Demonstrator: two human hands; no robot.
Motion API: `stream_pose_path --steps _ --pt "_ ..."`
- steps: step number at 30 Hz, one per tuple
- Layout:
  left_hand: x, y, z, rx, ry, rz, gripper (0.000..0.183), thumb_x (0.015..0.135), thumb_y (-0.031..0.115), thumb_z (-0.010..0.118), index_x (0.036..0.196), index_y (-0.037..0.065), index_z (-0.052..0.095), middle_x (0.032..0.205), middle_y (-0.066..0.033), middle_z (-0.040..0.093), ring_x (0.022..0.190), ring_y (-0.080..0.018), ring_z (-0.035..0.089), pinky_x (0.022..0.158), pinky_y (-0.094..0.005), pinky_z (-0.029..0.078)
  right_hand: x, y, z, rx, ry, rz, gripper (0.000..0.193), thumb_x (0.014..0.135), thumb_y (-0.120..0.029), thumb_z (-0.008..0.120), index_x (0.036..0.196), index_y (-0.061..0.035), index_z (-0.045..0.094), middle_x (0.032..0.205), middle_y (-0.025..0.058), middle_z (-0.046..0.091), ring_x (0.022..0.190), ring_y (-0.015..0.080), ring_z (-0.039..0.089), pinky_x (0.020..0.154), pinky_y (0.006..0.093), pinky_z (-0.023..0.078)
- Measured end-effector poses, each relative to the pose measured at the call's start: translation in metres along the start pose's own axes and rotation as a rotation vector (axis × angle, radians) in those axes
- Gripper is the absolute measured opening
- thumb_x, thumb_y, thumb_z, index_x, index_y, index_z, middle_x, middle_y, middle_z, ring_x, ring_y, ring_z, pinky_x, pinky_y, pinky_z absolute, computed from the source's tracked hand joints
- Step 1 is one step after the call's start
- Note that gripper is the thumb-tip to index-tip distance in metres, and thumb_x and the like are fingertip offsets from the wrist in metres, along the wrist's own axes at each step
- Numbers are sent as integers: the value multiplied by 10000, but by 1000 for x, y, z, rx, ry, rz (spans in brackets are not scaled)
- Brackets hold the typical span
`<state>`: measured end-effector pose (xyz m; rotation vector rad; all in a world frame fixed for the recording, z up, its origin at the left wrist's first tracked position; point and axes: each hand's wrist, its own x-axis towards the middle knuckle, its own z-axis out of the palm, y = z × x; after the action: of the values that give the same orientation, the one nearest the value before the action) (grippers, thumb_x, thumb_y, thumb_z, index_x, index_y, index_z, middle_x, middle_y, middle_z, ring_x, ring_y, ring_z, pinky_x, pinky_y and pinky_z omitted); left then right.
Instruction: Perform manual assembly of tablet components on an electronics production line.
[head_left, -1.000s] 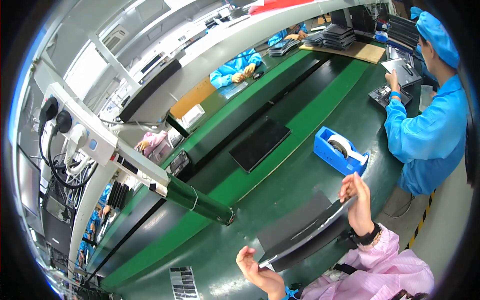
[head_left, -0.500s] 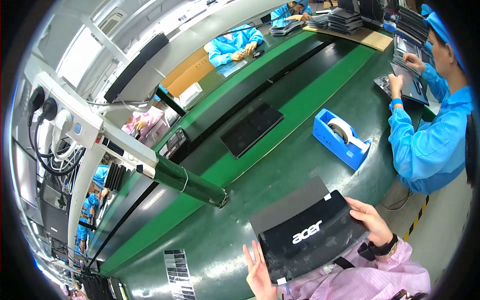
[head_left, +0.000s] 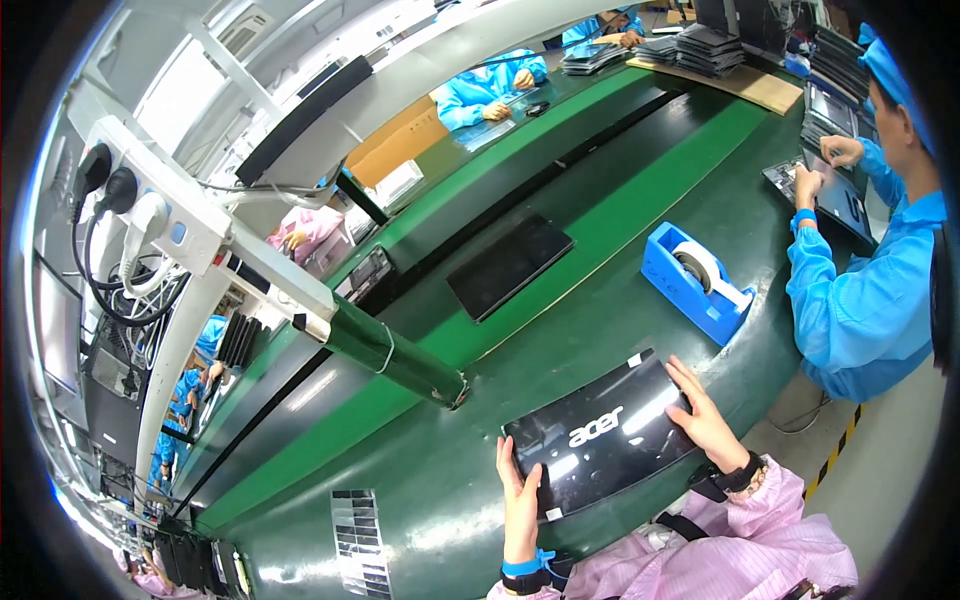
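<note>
A black laptop lid [head_left: 590,475] with pale lettering lies in front of me, topped by a glossy clear-looking film that throws back the ceiling light. Small white tabs sit at its far right corner [head_left: 636,360] and near left corner [head_left: 553,514]. My left hand [head_left: 521,495] grips the left edge, thumb on the top face. At the right end, my right hand [head_left: 703,420] has its thumb on the surface and its fingers along the edge. The underside of the lid is hidden.
A blue tape dispenser [head_left: 697,285] stands beyond the lid. A dark flat panel [head_left: 510,267] rests on the green line. A green-wrapped post [head_left: 400,350] rises to the left, near a label sheet [head_left: 361,540]. At right, a co-worker [head_left: 860,290] handles a laptop part.
The glossy film, which earlier overlapped only part of a grey panel, now lies over all of it. My left hand has closed on the edge; my right has shifted slightly left.
</note>
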<state>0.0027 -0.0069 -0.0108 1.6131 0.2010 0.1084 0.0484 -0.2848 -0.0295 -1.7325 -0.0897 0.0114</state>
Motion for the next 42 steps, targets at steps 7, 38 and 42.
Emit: stream_pose_path --steps 7,38,42 --pt "-18 7 -7 -139 -59 -54 713 839 -29 474 1460 57 135 1525 -124 122 1412 -220 102 1125 -327 97 -21 10 -14 -446 115 -46 483 812 -168 617 1242 14 493 1397 192 353 1281 348 347 1051 422 283" --pt "316 -64 -55 224 766 52 475 648 93 682 1039 -126 521 1040 -193 600 899 -268 572 838 -371 450 -56 -93 -67 893 638 -120 535 857 -48 549 1351 41 365 1165 101 558 978 158 587 825 294 497" --pt "308 -36 -48 -176 694 37 382 680 180 631 977 -43 543 970 -123 579 856 -239 524 747 -350 426 -57 -100 -76 891 684 -152 501 862 -55 544 1325 58 390 1202 117 546 1032 184 585 871 315 492"
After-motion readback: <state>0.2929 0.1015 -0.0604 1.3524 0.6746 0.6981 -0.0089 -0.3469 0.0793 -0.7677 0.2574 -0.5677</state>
